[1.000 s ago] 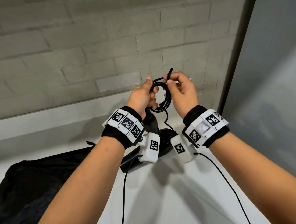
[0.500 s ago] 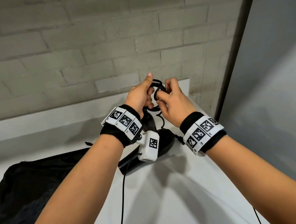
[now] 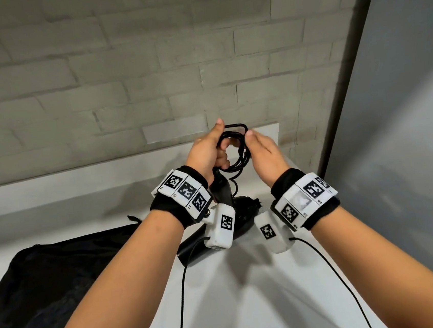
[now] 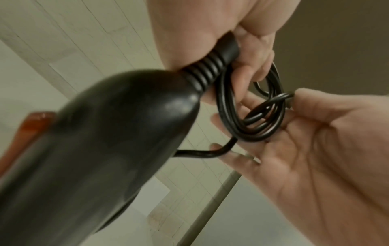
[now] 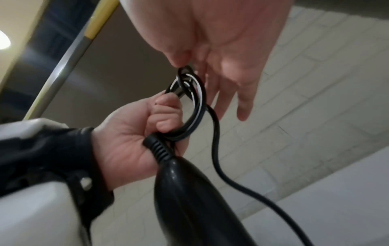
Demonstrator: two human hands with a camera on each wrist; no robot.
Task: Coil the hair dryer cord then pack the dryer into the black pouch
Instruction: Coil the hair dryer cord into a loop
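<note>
While the left hand (image 3: 210, 151) is curling its fingers through the coiled cord (image 3: 235, 151) and pinning the ribbed strain relief (image 4: 210, 69) against its palm, the right hand (image 3: 265, 156) is standing at the coil's three o'clock side, thumb and forefinger pinching one strand at the top of the loops with the other fingers spread straight and relaxed. Both hands are holding the bundle up in front of the brick wall (image 3: 121, 80), and the black hair dryer (image 3: 223, 189) is hanging below the left hand at six o'clock, its body mostly hidden behind the wrist cameras in the head view. One loose length of cord is trailing down from the coil past the handle; where its plug end lies I cannot tell. That free length seems to me the main risk: if the right hand is letting go before the tail is tucked, the stiff loops could be springing apart and sliding off the left fingers. The dryer's hanging weight could also be tugging the strain relief out of the palm. The black pouch (image 3: 49, 288) is lying slack on the white counter (image 3: 251, 307) at eight o'clock, well apart, its mouth not plainly visible, so packing one-handed could be snagging.
</note>
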